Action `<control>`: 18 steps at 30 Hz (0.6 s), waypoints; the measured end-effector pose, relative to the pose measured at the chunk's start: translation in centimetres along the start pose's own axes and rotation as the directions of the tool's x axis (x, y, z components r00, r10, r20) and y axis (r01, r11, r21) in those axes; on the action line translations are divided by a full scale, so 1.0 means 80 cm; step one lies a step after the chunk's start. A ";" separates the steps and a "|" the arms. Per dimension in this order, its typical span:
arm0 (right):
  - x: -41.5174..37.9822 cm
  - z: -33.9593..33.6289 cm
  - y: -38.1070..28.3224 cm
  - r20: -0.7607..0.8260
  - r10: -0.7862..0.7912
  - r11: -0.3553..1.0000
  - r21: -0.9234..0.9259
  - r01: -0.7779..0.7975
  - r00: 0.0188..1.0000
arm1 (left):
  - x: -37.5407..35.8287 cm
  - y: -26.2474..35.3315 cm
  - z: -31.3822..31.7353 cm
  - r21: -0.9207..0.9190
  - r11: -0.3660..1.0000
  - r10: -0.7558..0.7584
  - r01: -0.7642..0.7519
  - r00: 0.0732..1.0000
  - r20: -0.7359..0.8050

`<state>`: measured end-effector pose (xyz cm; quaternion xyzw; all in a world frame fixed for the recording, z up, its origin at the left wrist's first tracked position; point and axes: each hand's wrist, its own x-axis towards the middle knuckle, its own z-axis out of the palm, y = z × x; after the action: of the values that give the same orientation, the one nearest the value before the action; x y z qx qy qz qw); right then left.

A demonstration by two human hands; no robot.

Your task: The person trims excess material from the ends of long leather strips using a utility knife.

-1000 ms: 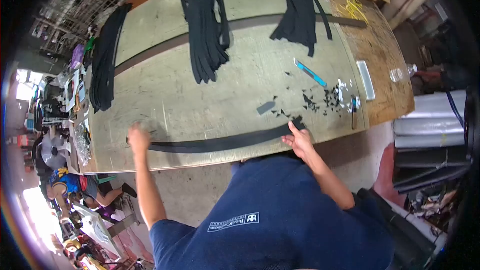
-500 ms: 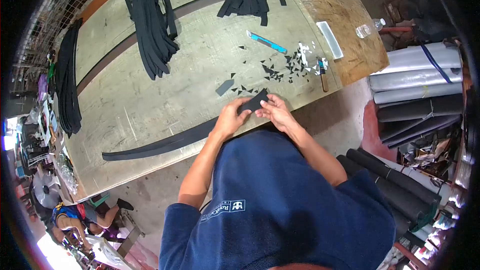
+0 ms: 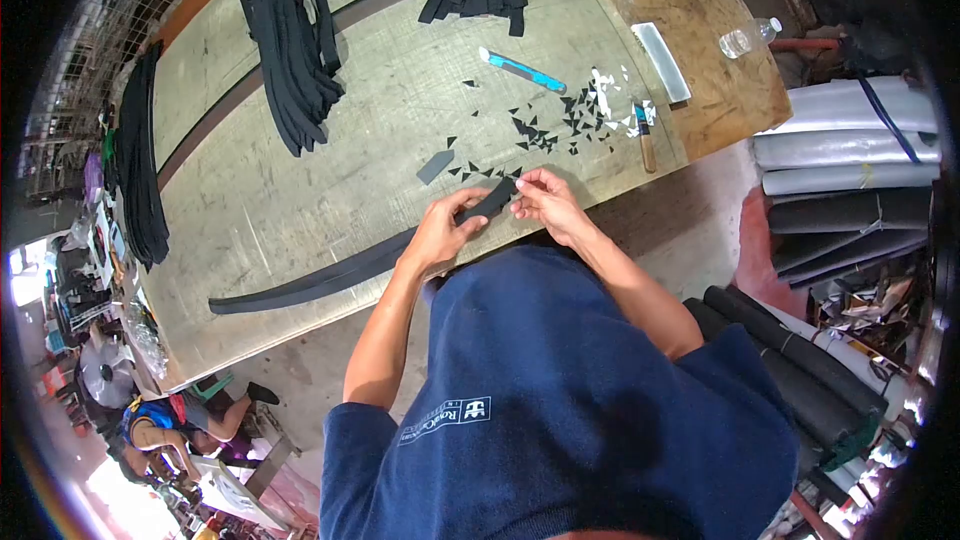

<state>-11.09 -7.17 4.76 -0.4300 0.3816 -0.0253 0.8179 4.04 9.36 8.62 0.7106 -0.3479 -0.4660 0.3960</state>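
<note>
A long black strip [image 3: 330, 283] lies along the near edge of the table, its right end between my hands. My left hand [image 3: 442, 230] is closed around the strip a little short of that end. At the tip, the fingers of my right hand [image 3: 545, 204] are pinched together on the strip's end. Small black triangular scraps [image 3: 535, 132] are scattered just beyond my hands, and a grey pointed piece [image 3: 435, 167] lies near them. Farther back is a blue cutter knife [image 3: 522, 70]. A wooden-handled tool [image 3: 647, 145] rests to the right.
Bundles of black strips [image 3: 290, 50] lie across the worktable [image 3: 390, 130]. A white tray [image 3: 661, 62] and a plastic bottle [image 3: 750, 38] stand at the right. Rolls of material [image 3: 850, 150] are stacked beyond the table. Another person [image 3: 165, 432] is at the lower left.
My right hand has moved up slightly to the very tip of the strip, and its fingers have drawn closer together. The camera view has shifted a little.
</note>
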 end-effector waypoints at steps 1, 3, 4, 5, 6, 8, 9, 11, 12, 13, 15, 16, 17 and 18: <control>0.001 0.000 0.000 -0.002 0.007 1.000 0.013 -0.007 1.000 | -0.004 0.005 -0.002 0.030 1.000 0.008 -0.008 1.000 0.010; 0.003 -0.001 0.000 0.024 0.013 1.000 0.010 -0.013 1.000 | -0.014 0.011 -0.004 0.031 0.999 0.028 -0.027 0.999 -0.036; 0.003 -0.002 -0.001 0.052 0.014 1.000 -0.007 -0.013 0.999 | -0.019 0.012 -0.006 0.031 0.999 0.039 -0.037 0.998 -0.058; 0.004 -0.003 -0.001 0.082 0.014 1.000 -0.023 -0.012 0.997 | -0.025 0.006 -0.009 0.003 0.999 0.050 -0.050 0.994 -0.101; 0.000 0.001 -0.010 0.152 0.092 0.995 -0.050 -0.085 0.984 | -0.033 -0.005 -0.013 -0.025 0.998 0.060 -0.065 0.988 -0.143; 0.016 -0.004 -0.012 0.206 0.186 0.973 -0.177 -0.151 0.961 | -0.045 -0.014 -0.027 -0.024 1.000 -0.015 0.011 0.985 -0.174; 0.029 -0.009 -0.014 0.228 0.237 0.953 -0.243 -0.180 0.944 | -0.046 -0.015 -0.030 -0.045 0.998 -0.040 0.034 0.988 -0.148; 0.053 -0.021 -0.026 0.054 0.016 0.981 -0.193 -0.006 0.998 | -0.048 -0.019 -0.035 -0.087 0.993 -0.088 0.079 0.990 -0.107; 0.060 -0.025 -0.035 -0.017 -0.097 0.979 -0.182 0.092 0.995 | -0.050 -0.017 -0.037 -0.091 0.992 -0.093 0.083 0.989 -0.111; 0.065 -0.027 -0.041 -0.091 -0.209 0.966 -0.177 0.190 0.974 | -0.052 -0.013 -0.038 -0.095 0.992 -0.095 0.085 0.989 -0.115; 0.057 -0.011 -0.036 0.074 -0.038 0.999 -0.025 0.040 0.997 | -0.052 -0.010 -0.043 -0.127 0.990 -0.086 0.068 0.986 -0.142; 0.047 0.002 -0.032 0.162 0.040 0.998 0.042 -0.047 0.986 | -0.055 -0.011 -0.046 -0.154 0.987 -0.077 0.052 0.984 -0.160; 0.041 0.021 -0.028 0.345 0.127 0.989 0.029 -0.146 0.930 | -0.055 -0.012 -0.050 -0.181 0.983 -0.067 0.034 0.982 -0.179; 0.053 0.031 -0.004 0.474 0.244 0.960 0.003 -0.278 0.846 | -0.055 -0.011 -0.052 -0.225 0.974 -0.075 0.035 0.982 -0.173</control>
<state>-6.36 -7.20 3.25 -0.3378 0.2264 0.1771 0.8963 6.65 14.52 10.60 0.7108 -0.2369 -0.4464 0.4892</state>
